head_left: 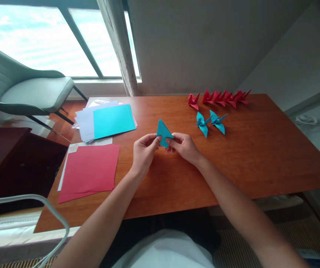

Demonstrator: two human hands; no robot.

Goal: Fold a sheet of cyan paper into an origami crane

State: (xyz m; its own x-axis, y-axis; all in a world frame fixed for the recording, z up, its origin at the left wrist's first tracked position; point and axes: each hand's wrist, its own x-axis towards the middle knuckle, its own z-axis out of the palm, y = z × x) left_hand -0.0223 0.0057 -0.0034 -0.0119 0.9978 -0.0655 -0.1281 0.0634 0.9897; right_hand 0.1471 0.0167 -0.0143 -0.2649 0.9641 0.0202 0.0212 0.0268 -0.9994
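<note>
Between my two hands is a piece of folded blue origami paper [163, 131], kite-shaped with a point toward the far side of the table. My left hand [146, 150] pinches its left edge, thumb on top and fingers beneath. On the lower right edge, my right hand [185, 147] pinches it the same way. The fingers under the paper are partly hidden. Beyond my right hand stand two blue paper cranes [218, 122]. Behind them is a row of several red paper cranes [225, 98].
On the table [260, 156], blue paper sheets [114, 121] lie over white sheets [84, 124] at the back left. Red paper sheets [90, 169] lie nearer, along the left edge. A chair [34, 89] stands past the left side, near the window. A white tube [48, 204] curves at lower left.
</note>
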